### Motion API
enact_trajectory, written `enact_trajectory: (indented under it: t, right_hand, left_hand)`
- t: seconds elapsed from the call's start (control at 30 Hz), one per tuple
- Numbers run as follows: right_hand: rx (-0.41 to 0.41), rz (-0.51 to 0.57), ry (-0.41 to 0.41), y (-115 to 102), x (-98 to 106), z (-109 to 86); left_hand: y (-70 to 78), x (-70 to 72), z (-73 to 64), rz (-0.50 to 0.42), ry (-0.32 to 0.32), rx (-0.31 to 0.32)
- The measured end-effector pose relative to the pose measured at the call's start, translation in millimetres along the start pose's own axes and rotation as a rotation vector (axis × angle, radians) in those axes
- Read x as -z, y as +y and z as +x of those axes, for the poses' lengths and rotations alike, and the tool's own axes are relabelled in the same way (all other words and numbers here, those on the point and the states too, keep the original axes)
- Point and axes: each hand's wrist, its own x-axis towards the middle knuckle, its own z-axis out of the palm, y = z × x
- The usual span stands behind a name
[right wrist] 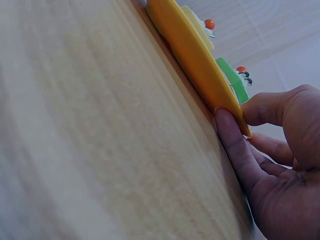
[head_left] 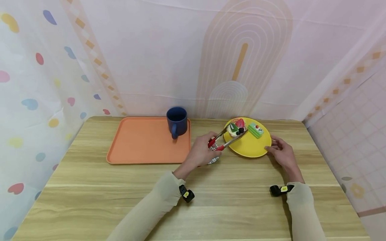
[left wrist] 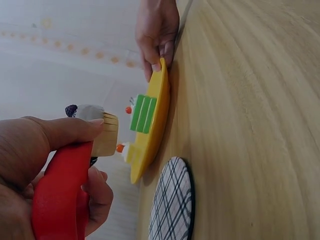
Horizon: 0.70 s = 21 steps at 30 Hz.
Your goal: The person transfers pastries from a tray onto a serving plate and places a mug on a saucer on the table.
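My left hand [head_left: 201,151] grips tongs [head_left: 219,147] with red handles and metal arms. Between the tong tips is a toy fruit tart [head_left: 236,128] topped with a strawberry and dark berries. In the left wrist view, the tart hangs above the yellow plate [head_left: 249,149], apart from it. A green cake slice [head_left: 255,130] sits on the plate, and a pale yellow cake piece [left wrist: 131,152] shows beside it. My right hand [head_left: 281,153] pinches the plate's right rim, thumb above and fingers beneath. Under my left hand lies a round plaid coaster [left wrist: 172,202], partly hidden in the head view.
An orange tray [head_left: 147,142] lies to the left on the wooden table [head_left: 211,207]. A dark blue mug [head_left: 177,121] stands at the tray's back right corner, its handle toward me. Patterned cloth [head_left: 156,67] hangs right behind the table and along both sides.
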Motion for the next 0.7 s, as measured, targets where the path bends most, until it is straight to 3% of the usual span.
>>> enact_trajectory:
  t: [0.27,0.7]
  right_hand:
    - [-0.005,-0.008,0.000,-0.9,-1.3,1.8]
    - [0.002,-0.004,0.002,-0.5,-1.9,3.2]
  left_hand:
    - [2.6,-8.8,5.9,-0.017,-0.028,-0.027]
    - [5.8,-25.4,18.1,0.005,-0.090,-0.007]
